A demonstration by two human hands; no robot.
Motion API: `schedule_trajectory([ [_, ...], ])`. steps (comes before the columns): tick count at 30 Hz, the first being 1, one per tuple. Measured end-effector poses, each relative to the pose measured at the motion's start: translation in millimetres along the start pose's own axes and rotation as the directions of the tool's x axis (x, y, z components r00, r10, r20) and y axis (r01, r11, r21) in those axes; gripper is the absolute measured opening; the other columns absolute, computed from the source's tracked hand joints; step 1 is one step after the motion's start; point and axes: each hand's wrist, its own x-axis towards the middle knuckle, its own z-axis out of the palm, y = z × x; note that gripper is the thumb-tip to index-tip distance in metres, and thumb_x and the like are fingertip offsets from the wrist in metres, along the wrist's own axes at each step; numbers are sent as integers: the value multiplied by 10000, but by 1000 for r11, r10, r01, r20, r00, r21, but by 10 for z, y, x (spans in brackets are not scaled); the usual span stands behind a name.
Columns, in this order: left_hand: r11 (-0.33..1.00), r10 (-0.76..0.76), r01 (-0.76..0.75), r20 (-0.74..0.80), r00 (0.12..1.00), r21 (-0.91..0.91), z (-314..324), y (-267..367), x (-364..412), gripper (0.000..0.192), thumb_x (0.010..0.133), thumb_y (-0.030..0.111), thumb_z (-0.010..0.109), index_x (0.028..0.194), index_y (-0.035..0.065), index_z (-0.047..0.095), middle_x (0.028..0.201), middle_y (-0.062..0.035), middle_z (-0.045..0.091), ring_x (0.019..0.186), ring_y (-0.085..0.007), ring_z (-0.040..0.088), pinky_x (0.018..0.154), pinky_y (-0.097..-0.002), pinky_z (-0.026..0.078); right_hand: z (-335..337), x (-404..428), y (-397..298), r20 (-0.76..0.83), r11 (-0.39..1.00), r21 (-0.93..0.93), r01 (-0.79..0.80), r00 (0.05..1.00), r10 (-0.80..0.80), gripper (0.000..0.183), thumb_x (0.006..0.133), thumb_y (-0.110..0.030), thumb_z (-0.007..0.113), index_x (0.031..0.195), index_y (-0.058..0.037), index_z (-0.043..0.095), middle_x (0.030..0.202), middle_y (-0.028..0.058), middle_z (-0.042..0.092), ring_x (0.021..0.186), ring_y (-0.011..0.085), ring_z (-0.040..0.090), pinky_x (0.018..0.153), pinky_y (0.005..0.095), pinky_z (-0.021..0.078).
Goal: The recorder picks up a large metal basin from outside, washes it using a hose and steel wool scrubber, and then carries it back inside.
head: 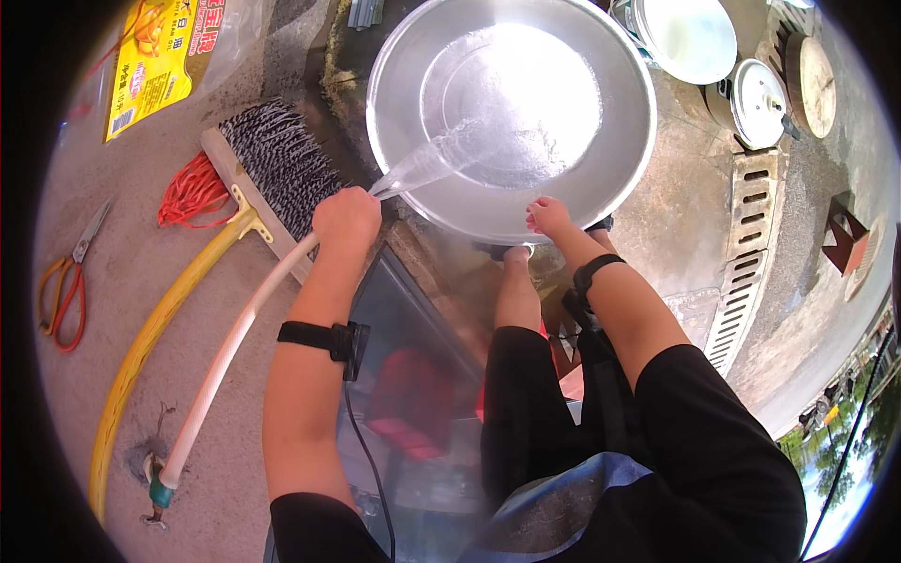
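Observation:
My left hand (347,217) grips a pale ribbed hose (246,331) near its end. Water (429,163) sprays from it into a large round metal basin (626,134). The hose runs back to a tap (159,492) with a green fitting. My right hand (548,216) hovers over the near inner side of the basin, fingers curled in, holding nothing visible. Whether it touches the metal cannot be told. Shallow water seems to cover the basin's bright, glaring floor.
A broom (281,158) with a yellow handle and scissors (67,281) are at the left. Upper right are a white bucket (693,42), a lidded pot (760,105) and a round wooden board (816,84). A slotted drain cover (742,274) crosses the ground. A glass-topped surface (415,324) lies below.

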Motion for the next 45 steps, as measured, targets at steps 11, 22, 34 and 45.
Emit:
schedule_trajectory([
  [11,1000,-8,8,-20,1000,6,37,-7,-40,307,756,275,387,700,49,586,700,-115,578,659,-271,562,585,-357,443,-39,-67,149,-7,999,-23,-29,1000,29,125,743,-137,435,748,-38,511,618,48,533,514,118,521,436,221,404],
  [22,999,-8,8,6,1000,-35,53,0,-103,305,752,282,398,706,38,574,714,-133,572,671,-288,555,602,-381,435,464,-112,-381,132,965,251,-74,990,42,166,737,-176,443,830,-48,495,733,65,521,647,148,523,562,266,441],
  [34,998,59,-58,55,997,-20,15,99,-218,298,771,294,385,739,54,559,712,-118,569,670,-274,555,600,-361,436,1322,-149,-1226,148,885,466,1,986,-79,168,753,-167,451,807,-12,489,687,91,514,595,173,516,540,267,449],
  [45,994,107,-106,42,993,-19,75,26,-205,283,774,281,386,721,57,552,702,-113,567,660,-272,555,589,-367,436,1316,80,-1173,2,966,240,92,995,-95,252,718,-183,485,925,-41,501,794,82,532,695,163,520,561,257,416],
])
